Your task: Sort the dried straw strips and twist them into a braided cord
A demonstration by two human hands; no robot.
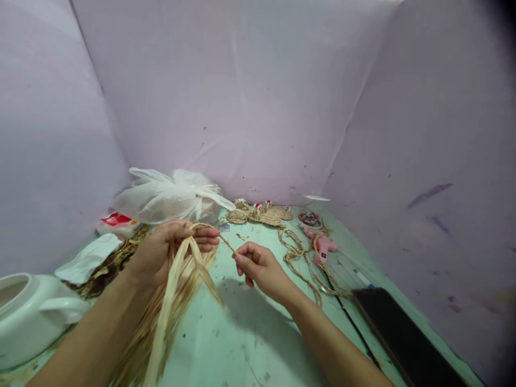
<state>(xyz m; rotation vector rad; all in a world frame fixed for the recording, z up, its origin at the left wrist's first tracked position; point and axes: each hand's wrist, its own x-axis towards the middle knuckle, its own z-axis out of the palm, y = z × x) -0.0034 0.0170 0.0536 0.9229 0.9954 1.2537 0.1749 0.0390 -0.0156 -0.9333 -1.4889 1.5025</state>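
Note:
My left hand (165, 244) is closed around pale dried-fibre strips (175, 277), which hang down from its fingers over the table. A thin twisted fibre cord (226, 243) runs from there to my right hand (260, 267). The thumb and fingers of that hand pinch the cord's far end. Below my left hand lies a bundle of loose straw-coloured fibres (161, 333). To the right of my right hand, a longer length of twisted rope (296, 250) lies in loose loops on the table.
On the green tabletop (217, 344) stand a white jug (28, 322) at left and a white plastic bag (177, 196) behind. Woven pieces (270, 215) lie at the back. A pink glue gun (322, 244), a small bowl (309, 219) and a black phone-like slab (403, 333) are at right.

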